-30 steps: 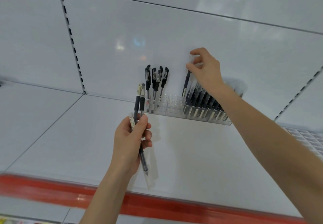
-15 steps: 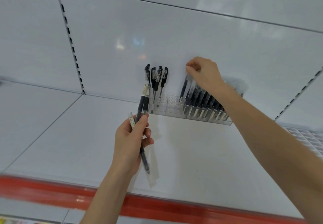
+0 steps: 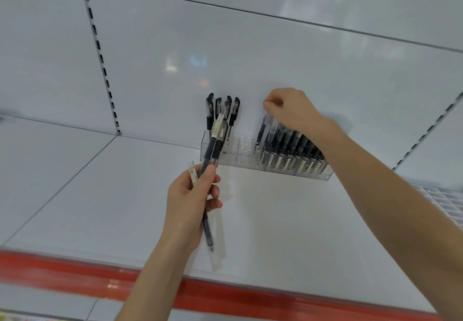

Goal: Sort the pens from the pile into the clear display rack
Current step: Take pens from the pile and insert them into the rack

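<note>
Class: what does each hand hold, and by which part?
The left hand grips several pens around their middles. The right hand pinches the top end of one pen in the clear rack.

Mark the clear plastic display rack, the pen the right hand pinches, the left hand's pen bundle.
Clear plastic display rack [image 3: 244, 156]: head view, front wall.
Black pen [image 3: 260, 132] in right hand [image 3: 293, 110]: head view, mid barrel.
Pen bundle [image 3: 208, 150] in left hand [image 3: 186, 208]: head view, dark barrel.

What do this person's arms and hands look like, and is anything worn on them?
The left hand and the right hand are both bare: no gloves, and no ring shows on the fingers that can be seen. The left forearm and the right forearm are bare too, with no sleeve, watch or bracelet in view up to the picture's edge.
</note>
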